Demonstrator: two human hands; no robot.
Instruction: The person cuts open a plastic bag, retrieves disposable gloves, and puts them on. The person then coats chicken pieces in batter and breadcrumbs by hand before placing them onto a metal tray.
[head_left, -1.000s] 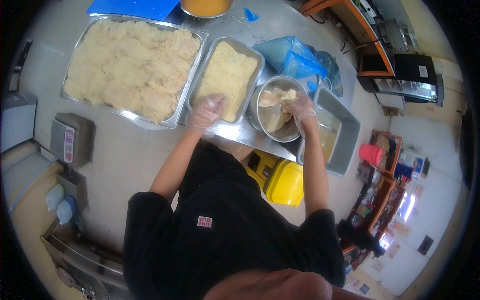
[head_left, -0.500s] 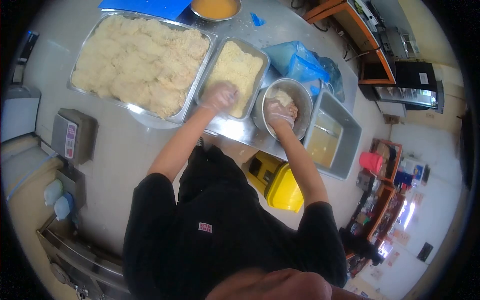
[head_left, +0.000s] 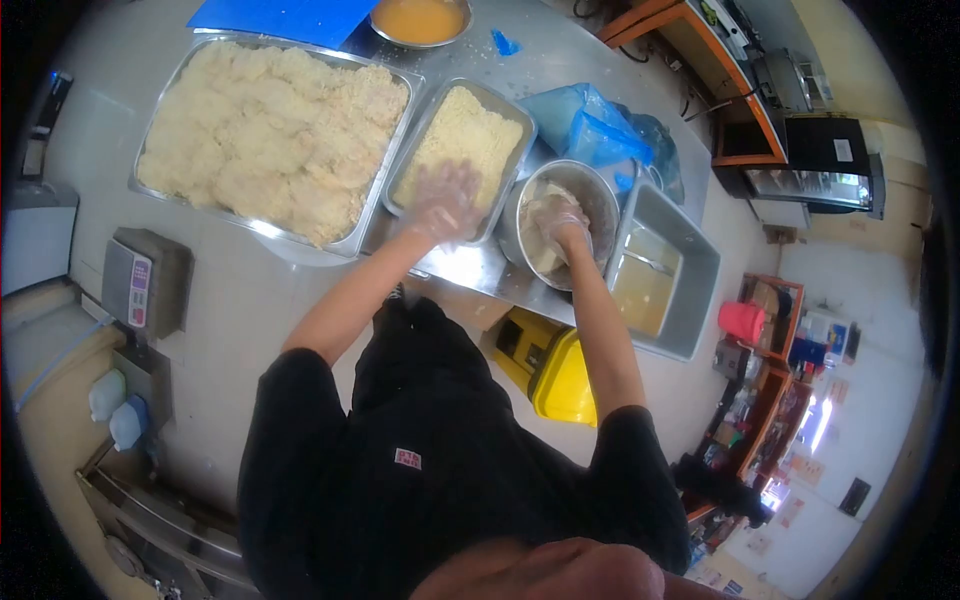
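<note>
My left hand point(head_left: 447, 205), in a clear plastic glove, lies with fingers spread on the yellowish crumbs point(head_left: 470, 130) in a metal tray point(head_left: 524, 165). It holds nothing that I can see. Inside a round steel pot point(head_left: 606, 190), my gloved right hand point(head_left: 562, 217) has its fingers curled at a pale, soft-looking piece point(head_left: 543, 248). Its exact kind I cannot make out, and the hand hides part of it. To the left, a large metal tray point(head_left: 362, 235) is heaped with crumb-coated pieces point(head_left: 270, 135).
A grey bin point(head_left: 690, 300) with cloudy liquid stands right of the pot. Behind are blue plastic bags point(head_left: 590, 120), a bowl of orange liquid point(head_left: 420, 18) and a blue board point(head_left: 280, 18). A yellow bin point(head_left: 565, 380) sits below the table edge; a scale point(head_left: 145, 280) is left.
My left hand has opened out from a curled pose and spread over the crumbs. My right hand has shifted inside the pot, where a pale piece now shows below it.
</note>
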